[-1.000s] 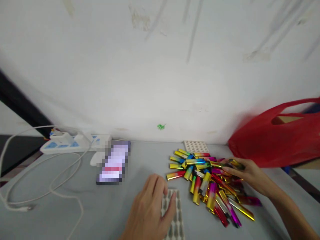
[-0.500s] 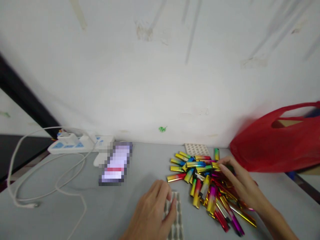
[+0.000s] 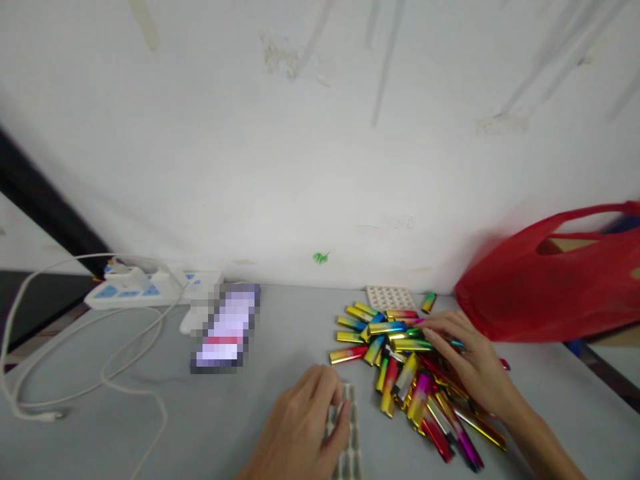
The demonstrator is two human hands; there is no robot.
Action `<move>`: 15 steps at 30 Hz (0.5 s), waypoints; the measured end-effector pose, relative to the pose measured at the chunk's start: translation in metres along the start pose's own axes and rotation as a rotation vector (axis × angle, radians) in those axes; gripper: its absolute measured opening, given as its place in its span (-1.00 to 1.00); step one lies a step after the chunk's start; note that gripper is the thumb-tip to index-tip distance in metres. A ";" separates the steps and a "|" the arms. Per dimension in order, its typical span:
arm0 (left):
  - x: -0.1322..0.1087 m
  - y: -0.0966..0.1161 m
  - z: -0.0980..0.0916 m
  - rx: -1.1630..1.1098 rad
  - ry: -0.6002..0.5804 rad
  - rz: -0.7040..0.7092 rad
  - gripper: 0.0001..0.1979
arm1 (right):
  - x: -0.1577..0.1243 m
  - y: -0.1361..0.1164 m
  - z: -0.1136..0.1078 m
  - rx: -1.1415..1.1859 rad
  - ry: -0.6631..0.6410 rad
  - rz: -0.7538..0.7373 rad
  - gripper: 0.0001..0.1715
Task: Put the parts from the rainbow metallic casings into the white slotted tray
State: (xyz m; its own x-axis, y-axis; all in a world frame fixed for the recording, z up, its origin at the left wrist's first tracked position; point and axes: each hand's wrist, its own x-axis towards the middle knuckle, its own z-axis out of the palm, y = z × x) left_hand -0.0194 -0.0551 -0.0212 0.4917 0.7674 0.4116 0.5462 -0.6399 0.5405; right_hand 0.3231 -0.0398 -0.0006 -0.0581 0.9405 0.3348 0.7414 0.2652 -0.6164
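Observation:
My left hand (image 3: pixel 300 427) is closed around the upper part of a pale tray (image 3: pixel 354 433) with rows of small cells, its fingers curled over the left side and the thumb lying across it. Much of the tray is hidden. My right hand (image 3: pixel 470 357) rests low over a heap of shiny metallic lighters (image 3: pixel 420 393) in gold, red, green, blue and purple. Thumb and fingers are bent round one lighter (image 3: pixel 457 344), of which only a blue-green bit shows beneath the hand. A single green and gold lighter (image 3: pixel 429 303) lies apart behind the heap.
Against the wall lies another pale gridded tray (image 3: pixel 390 297). A red bag (image 3: pixel 545 287) stands at the right. On the left are a phone (image 3: pixel 227 327) with a blurred screen, a white power strip (image 3: pixel 107 293) and a looped white cable (image 3: pixel 105 373).
My right hand has shifted slightly left and flatter over the heap; the gold end seen at its fingertips no longer shows. The lone green lighter has tilted. My left hand stays on the tray.

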 end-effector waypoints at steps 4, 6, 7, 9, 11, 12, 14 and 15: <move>0.001 0.000 -0.001 -0.004 -0.006 0.002 -0.81 | 0.002 0.025 -0.006 -0.073 0.124 0.083 -0.56; 0.001 0.000 -0.001 -0.003 -0.007 -0.001 -0.81 | 0.003 0.041 -0.009 -0.121 0.144 0.111 -0.48; 0.001 0.000 -0.001 -0.004 -0.007 -0.002 -0.81 | 0.004 0.050 -0.011 -0.138 0.133 0.114 -0.43; 0.000 0.001 0.000 -0.009 -0.001 -0.002 -0.81 | 0.006 0.065 -0.014 -0.168 0.102 0.122 -0.37; -0.001 0.002 0.000 -0.015 0.005 0.012 -0.81 | 0.009 0.076 -0.016 -0.203 0.056 0.175 -0.34; -0.001 0.002 0.000 -0.018 0.009 0.020 -0.81 | 0.010 0.080 -0.016 -0.215 0.024 0.202 -0.33; -0.002 0.003 0.001 -0.017 0.006 0.034 -0.81 | 0.012 0.084 -0.017 -0.232 -0.047 0.224 -0.33; -0.002 0.003 0.001 -0.014 0.006 0.039 -0.81 | 0.013 0.085 -0.017 -0.244 -0.074 0.212 -0.33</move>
State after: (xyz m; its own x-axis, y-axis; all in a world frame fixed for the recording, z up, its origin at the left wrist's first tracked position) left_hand -0.0184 -0.0588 -0.0212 0.5078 0.7424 0.4370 0.5173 -0.6684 0.5344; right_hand 0.3971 -0.0089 -0.0368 0.0731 0.9845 0.1595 0.8800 0.0116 -0.4748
